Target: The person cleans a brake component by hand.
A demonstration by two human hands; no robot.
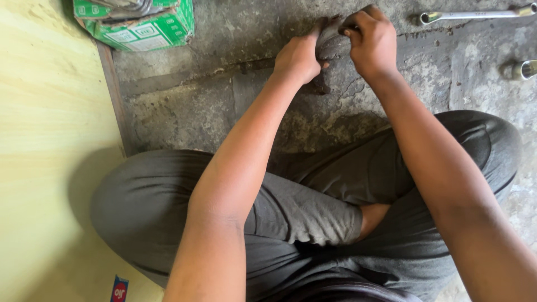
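Item: dark, rounded, grimy part (334,47), material indistinct, on rough stained concrete floor (184,106), far edge of view. Left hand (297,57) curled narrow against its side; right hand (373,40) closed over its top, fingers pinching. Work mid-course; nothing visibly freed. Nearby: chrome spanner (475,15), metal socket (526,69), green cardboard box (140,22), yellow board (45,140).

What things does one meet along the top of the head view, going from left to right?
Green and white cardboard box → left hand → dark grey part gripped by both hands → right hand → long silver wrench → silver metal piece at the right edge.
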